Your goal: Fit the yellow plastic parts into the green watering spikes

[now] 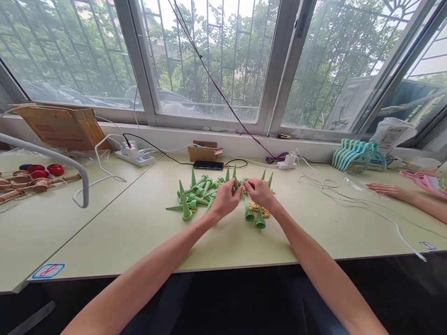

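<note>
My left hand (225, 199) is closed around a green plastic watering spike (235, 180), its tapered tip pointing up. Close beside it, my right hand (261, 191) has its fingers pinched together near the spike; whatever they hold is too small or hidden to make out. A heap of similar green spikes (198, 190) lies to the left and behind my left hand, some standing and some on their sides. Under my right hand is a pile of small tan pieces (262, 211). Two spikes (260, 222) lie in front of that pile with their hollow ends toward me.
A phone (208, 165) and small cardboard box (204, 151) sit behind the heap. Power strips (135, 156) and loose white cables (349, 197) cross the table. Teal hangers (359, 155) and another person's hand (386, 190) are at right; wooden toys (38, 181) are at left.
</note>
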A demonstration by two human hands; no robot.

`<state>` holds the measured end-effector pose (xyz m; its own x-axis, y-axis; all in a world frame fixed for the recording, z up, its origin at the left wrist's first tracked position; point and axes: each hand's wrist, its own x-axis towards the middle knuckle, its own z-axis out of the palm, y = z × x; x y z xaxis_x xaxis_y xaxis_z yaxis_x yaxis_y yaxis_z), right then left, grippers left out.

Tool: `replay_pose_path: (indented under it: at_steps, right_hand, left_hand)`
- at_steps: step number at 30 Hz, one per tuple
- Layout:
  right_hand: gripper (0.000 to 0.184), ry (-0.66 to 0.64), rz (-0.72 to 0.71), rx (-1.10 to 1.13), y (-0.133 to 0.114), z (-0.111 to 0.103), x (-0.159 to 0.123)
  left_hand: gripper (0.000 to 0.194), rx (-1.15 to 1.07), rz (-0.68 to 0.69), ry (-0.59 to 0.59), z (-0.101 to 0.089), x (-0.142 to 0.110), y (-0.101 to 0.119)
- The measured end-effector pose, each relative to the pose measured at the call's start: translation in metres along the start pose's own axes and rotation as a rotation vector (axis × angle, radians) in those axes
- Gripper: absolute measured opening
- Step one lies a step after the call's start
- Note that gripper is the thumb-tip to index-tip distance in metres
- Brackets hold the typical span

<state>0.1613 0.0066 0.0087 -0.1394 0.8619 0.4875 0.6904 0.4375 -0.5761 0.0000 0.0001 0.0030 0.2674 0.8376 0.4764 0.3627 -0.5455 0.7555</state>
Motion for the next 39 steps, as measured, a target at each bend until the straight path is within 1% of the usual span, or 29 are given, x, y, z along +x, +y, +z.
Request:
replay_pose_path:
  at_steps: [4, 9, 13, 15, 17, 22, 24, 28, 31, 35, 39]
  right_hand:
    - [0.048, -0.019, -0.011, -0.022, 0.004, 0.001, 0.001]
    - [0.055, -0.056, 0.009, -0.028, 0.006, 0.001, 0.002]
    - [0.055, -0.018, 0.021, -0.024, 0.002, 0.000, 0.001]
    - [0.052, 0.001, 0.035, -0.002, -0.002, -0.003, 0.000]
    - [0.047, -0.025, 0.052, 0.054, -0.005, -0.005, -0.001]
    - [0.024, -0.087, 0.010, 0.126, -0.011, -0.007, -0.003]
    - [0.022, -0.093, 0.007, 0.120, -0.011, -0.007, -0.004]
    - [0.026, -0.094, 0.027, 0.106, -0.009, -0.005, -0.003]
    - [0.035, -0.084, 0.035, 0.078, -0.006, -0.003, -0.001]
    - [0.046, -0.089, 0.016, 0.052, 0.000, 0.000, 0.000]
    - [0.050, -0.096, 0.029, 0.062, 0.000, 0.000, 0.000]
  left_hand:
    - [0.020, 0.034, 0.024, -0.021, -0.001, -0.001, 0.004]
    - [0.020, 0.050, 0.041, -0.019, -0.001, -0.001, 0.006]
    - [0.019, 0.022, 0.035, -0.014, 0.000, -0.001, 0.004]
    - [0.019, 0.005, 0.027, -0.001, 0.000, -0.001, 0.003]
    - [0.019, -0.003, 0.014, 0.022, 0.000, 0.000, 0.001]
    - [0.017, 0.000, -0.040, 0.066, 0.000, 0.003, -0.001]
    - [0.016, 0.002, -0.038, 0.067, 0.000, 0.003, -0.002]
    - [0.018, 0.001, 0.007, 0.046, 0.002, 0.001, -0.004]
    - [0.020, -0.003, 0.032, 0.033, 0.003, 0.000, -0.004]
    - [0.020, -0.005, 0.049, 0.025, 0.002, -0.001, -0.002]
    - [0.019, -0.006, 0.043, 0.027, 0.003, 0.000, -0.003]
